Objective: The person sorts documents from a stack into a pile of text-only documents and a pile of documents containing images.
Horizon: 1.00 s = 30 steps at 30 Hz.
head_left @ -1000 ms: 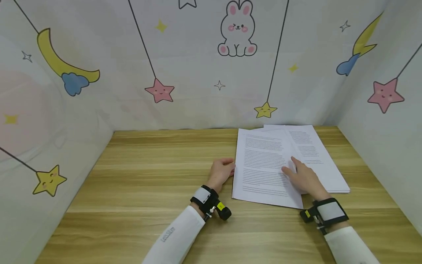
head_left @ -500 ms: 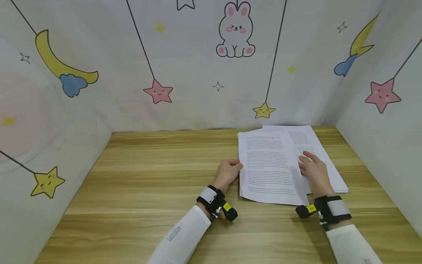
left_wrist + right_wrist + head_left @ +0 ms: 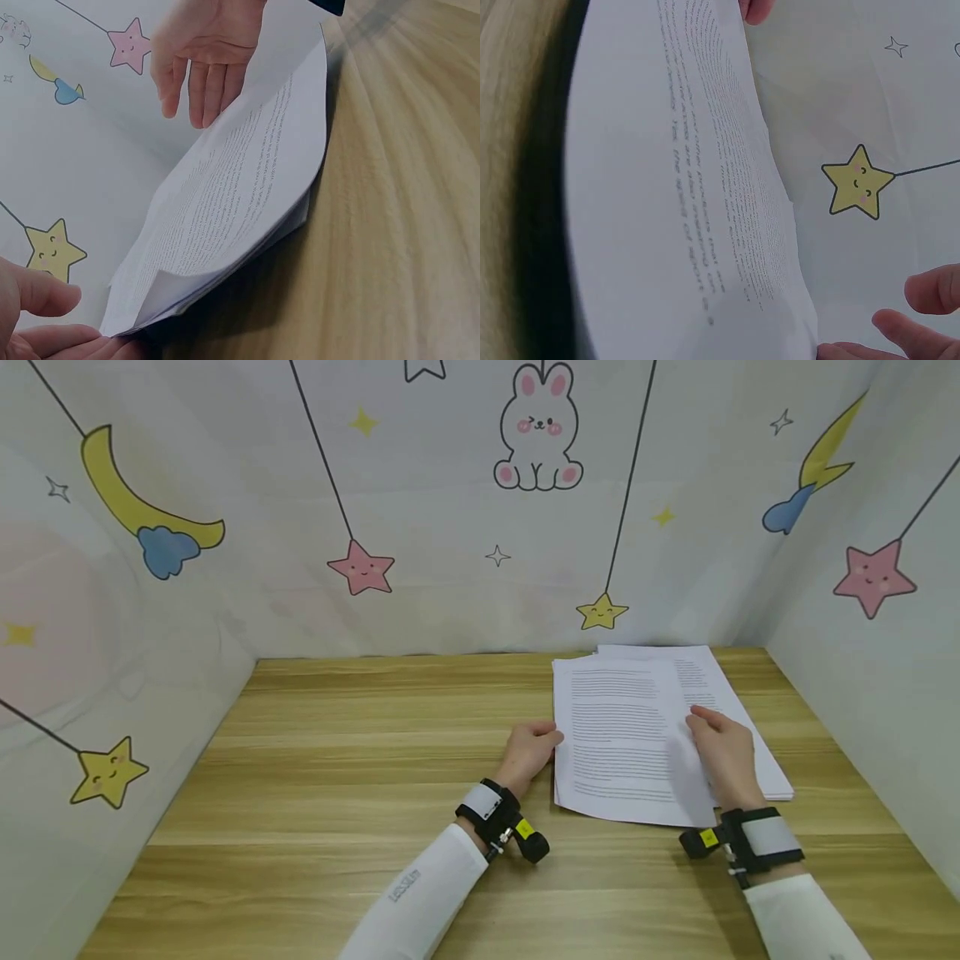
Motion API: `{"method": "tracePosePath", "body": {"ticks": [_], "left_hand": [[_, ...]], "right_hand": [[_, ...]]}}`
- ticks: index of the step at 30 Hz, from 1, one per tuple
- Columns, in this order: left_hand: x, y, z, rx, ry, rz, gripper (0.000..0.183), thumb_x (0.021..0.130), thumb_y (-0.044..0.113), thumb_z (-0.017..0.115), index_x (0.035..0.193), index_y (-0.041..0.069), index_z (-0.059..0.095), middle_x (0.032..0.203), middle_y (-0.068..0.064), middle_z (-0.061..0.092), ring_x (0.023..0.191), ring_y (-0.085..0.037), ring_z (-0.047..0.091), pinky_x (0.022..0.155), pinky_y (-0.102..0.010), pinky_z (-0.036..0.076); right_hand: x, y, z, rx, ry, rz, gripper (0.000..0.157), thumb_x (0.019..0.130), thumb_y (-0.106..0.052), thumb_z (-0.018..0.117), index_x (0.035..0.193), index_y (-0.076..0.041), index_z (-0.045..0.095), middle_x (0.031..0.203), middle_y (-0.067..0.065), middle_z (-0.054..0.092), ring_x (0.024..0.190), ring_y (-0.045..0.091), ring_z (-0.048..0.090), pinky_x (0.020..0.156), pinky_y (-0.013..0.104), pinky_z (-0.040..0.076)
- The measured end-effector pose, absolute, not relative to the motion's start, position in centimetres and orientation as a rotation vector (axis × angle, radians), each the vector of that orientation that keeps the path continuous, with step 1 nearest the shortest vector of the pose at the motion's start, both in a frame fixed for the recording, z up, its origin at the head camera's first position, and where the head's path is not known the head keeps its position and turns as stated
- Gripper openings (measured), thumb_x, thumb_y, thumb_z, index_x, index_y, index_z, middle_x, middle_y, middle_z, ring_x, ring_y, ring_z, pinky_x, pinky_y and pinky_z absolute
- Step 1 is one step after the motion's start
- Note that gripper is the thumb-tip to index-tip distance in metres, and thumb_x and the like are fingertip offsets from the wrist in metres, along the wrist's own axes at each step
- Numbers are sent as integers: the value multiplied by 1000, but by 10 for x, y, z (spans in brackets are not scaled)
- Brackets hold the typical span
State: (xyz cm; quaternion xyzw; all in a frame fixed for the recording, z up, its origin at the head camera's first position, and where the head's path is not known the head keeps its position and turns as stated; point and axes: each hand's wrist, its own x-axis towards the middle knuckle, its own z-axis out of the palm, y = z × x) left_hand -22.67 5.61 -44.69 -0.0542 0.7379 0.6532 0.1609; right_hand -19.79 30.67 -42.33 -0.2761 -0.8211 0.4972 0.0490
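A small stack of printed paper sheets (image 3: 618, 735) lies partly over a second stack of printed paper (image 3: 761, 760) at the right of the table. My left hand (image 3: 529, 752) is at the upper stack's left edge; in the left wrist view its fingers (image 3: 75, 346) touch the paper from below, while the thumb (image 3: 52, 292) stays apart above. At the opposite edge is my right hand (image 3: 723, 756), its fingers (image 3: 214, 94) fairly straight against the paper. Its thumb (image 3: 934, 289) is off the sheets in the right wrist view. The near edges bow upward, with one corner curled.
The wooden table (image 3: 337, 777) ends at a white cloth wall (image 3: 450, 618) printed with stars and a rabbit. A side wall (image 3: 885, 693) rises to the right of the paper. Both wrists carry strapped cameras (image 3: 532, 842).
My right hand has left the top of the upper stack and come to its right edge. My left hand has moved right, and the upper sheets have shifted right and straightened.
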Motion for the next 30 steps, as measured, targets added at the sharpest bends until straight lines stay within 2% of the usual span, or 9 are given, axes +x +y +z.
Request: {"method": "tracePosePath", "body": {"ticks": [7, 12, 14, 16, 19, 23, 27, 30], "left_hand": [[-225, 76, -449, -124, 2045, 1893, 43, 97, 17, 58, 137, 0, 57, 139, -15, 60, 118, -18, 61, 99, -32, 52], [-224, 91, -449, -95, 2000, 1909, 44, 98, 18, 58, 138, -1, 56, 141, -14, 58, 119, -18, 60, 101, -33, 51], [-224, 96, -450, -82, 1990, 1916, 45, 97, 18, 58, 138, -1, 55, 141, -14, 59, 120, -18, 60, 102, -34, 50], [-224, 100, -451, -72, 1984, 1922, 46, 97, 19, 58, 138, -1, 55, 140, -14, 59, 121, -19, 60, 103, -34, 50], [-226, 106, -453, -61, 1985, 1920, 46, 97, 19, 59, 139, 0, 55, 140, -14, 59, 123, -20, 60, 104, -35, 50], [-228, 110, -455, -53, 1985, 1913, 45, 97, 19, 59, 138, 1, 56, 140, -13, 59, 123, -20, 59, 104, -35, 50], [-229, 111, -457, -77, 1972, 1931, 44, 97, 19, 59, 137, 1, 57, 139, -12, 61, 122, -18, 60, 103, -34, 51], [-230, 111, -458, -86, 1966, 1947, 43, 97, 18, 58, 136, 1, 58, 137, -12, 62, 120, -18, 61, 101, -33, 52]], "right_hand": [[-203, 333, -423, -957, -2385, 1721, 57, 103, -42, 41, 154, -17, 37, 160, 11, 36, 136, 27, 45, 110, 40, 41], [-207, 353, -428, -1011, -2330, 1834, 62, 102, -40, 43, 158, -19, 26, 167, 9, 18, 148, 29, 28, 123, 46, 25], [-208, 359, -431, -1006, -2344, 1829, 65, 101, -37, 46, 159, -16, 23, 168, 10, 11, 152, 31, 20, 125, 49, 17], [-207, 366, -434, -1009, -2399, 1793, 70, 100, -36, 48, 160, -13, 18, 169, 12, 6, 153, 34, 16, 125, 52, 15], [-206, 376, -438, -1018, -2526, 1730, 76, 100, -37, 49, 160, -9, 12, 167, 20, 6, 149, 39, 22, 122, 55, 21], [-204, 386, -443, -979, -2700, 1637, 75, 101, -35, 48, 158, -2, 11, 162, 29, 18, 136, 41, 33, 112, 55, 32], [-201, 385, -443, -895, -2703, 1609, 71, 103, -31, 43, 157, 1, 11, 160, 31, 22, 134, 42, 34, 114, 58, 30], [-199, 382, -439, -850, -2659, 1590, 68, 104, -33, 40, 158, -1, 13, 157, 29, 29, 128, 40, 40, 106, 54, 37]]}}
